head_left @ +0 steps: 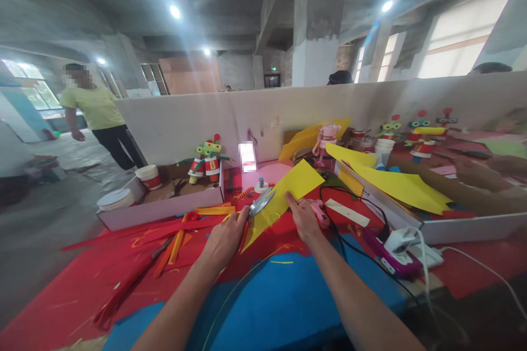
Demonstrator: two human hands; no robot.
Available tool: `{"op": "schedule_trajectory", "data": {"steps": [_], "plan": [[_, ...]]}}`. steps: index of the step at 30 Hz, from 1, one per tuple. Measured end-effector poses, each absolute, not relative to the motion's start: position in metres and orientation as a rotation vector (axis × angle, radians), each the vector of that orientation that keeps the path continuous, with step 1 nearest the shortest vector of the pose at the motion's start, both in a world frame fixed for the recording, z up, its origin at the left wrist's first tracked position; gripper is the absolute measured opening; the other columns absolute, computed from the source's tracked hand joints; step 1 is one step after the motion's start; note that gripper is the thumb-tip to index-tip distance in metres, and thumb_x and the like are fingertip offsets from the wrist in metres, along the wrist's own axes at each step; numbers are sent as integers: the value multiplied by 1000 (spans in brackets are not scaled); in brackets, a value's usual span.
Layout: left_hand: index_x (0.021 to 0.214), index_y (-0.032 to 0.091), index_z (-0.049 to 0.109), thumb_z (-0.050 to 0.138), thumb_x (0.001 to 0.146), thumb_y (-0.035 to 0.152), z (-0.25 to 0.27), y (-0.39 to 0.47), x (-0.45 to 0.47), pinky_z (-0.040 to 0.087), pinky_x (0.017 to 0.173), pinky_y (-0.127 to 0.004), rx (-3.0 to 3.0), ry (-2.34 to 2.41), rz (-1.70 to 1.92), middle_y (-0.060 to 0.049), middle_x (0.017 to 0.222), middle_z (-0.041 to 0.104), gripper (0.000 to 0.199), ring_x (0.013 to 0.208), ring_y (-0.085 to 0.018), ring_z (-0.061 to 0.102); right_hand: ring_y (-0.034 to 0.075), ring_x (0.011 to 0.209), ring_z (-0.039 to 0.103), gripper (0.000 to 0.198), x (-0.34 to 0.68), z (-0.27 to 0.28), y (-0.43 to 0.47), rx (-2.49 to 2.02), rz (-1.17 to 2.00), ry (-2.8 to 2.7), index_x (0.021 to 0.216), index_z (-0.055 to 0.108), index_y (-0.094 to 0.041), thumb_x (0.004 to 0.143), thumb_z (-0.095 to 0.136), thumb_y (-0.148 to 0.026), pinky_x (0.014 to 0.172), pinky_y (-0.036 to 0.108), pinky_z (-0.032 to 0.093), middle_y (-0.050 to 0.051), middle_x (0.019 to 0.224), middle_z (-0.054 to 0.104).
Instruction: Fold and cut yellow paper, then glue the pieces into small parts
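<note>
My left hand (228,238) is closed round the handles of a pair of scissors (260,204). Their silver blades lie apart against the left side of a yellow sheet (302,182). With thumb and fingers my right hand (303,217) pinches that sheet near its middle right edge. The sheet is tilted above red and blue material on the table. Just behind the scissors stands a small white disc with a blue piece (261,184). A pink tool, perhaps a glue gun (320,214), lies beside my right hand, partly hidden.
A second pair of red-handled scissors (127,285) lies at left. Paper-cup figures (211,162) stand by a shallow box (164,211). At right are a purple power strip (391,255) with cables and another box (473,228) holding yellow sheets. A person (94,112) stands at far left.
</note>
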State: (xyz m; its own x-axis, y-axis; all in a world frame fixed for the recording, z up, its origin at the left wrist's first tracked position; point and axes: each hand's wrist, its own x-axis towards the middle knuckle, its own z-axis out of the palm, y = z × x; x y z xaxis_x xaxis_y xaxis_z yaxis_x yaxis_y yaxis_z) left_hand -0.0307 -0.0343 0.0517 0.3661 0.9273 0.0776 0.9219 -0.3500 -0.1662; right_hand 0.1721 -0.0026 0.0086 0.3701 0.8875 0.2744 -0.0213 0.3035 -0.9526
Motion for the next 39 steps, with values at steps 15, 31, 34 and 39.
{"op": "schedule_trajectory", "data": {"steps": [15, 31, 34, 39], "plan": [[136, 23, 29, 35, 90, 12, 58, -38, -33, 50, 71, -35, -2455, -1676, 69, -15, 115, 60, 47, 88, -25, 67, 9, 44, 16, 64, 175, 14, -5, -1038, 801, -1012, 47, 19, -25, 67, 62, -68, 44, 28, 16, -7, 44, 18], [136, 23, 30, 33, 93, 16, 54, -36, -33, 50, 69, -31, -2426, -1675, -61, -12, 110, 60, 44, 94, -24, 64, 8, 43, 15, 65, 160, 16, -15, -1115, 799, -1163, 42, 21, -25, 67, 56, -73, 41, 26, 14, -7, 41, 17], [136, 24, 28, 34, 92, 14, 52, -35, -32, 49, 70, -32, -2424, -1698, -51, -13, 115, 59, 45, 93, -24, 65, 8, 45, 15, 64, 159, 16, -15, -1109, 851, -1146, 42, 23, -24, 69, 55, -73, 43, 27, 15, -6, 42, 17], [136, 25, 28, 37, 91, 14, 52, -35, -32, 50, 70, -33, -2411, -1721, -30, -14, 117, 58, 47, 89, -24, 67, 8, 45, 17, 63, 158, 15, -14, -1094, 865, -1124, 43, 23, -25, 69, 57, -70, 43, 26, 16, -6, 43, 19]]}}
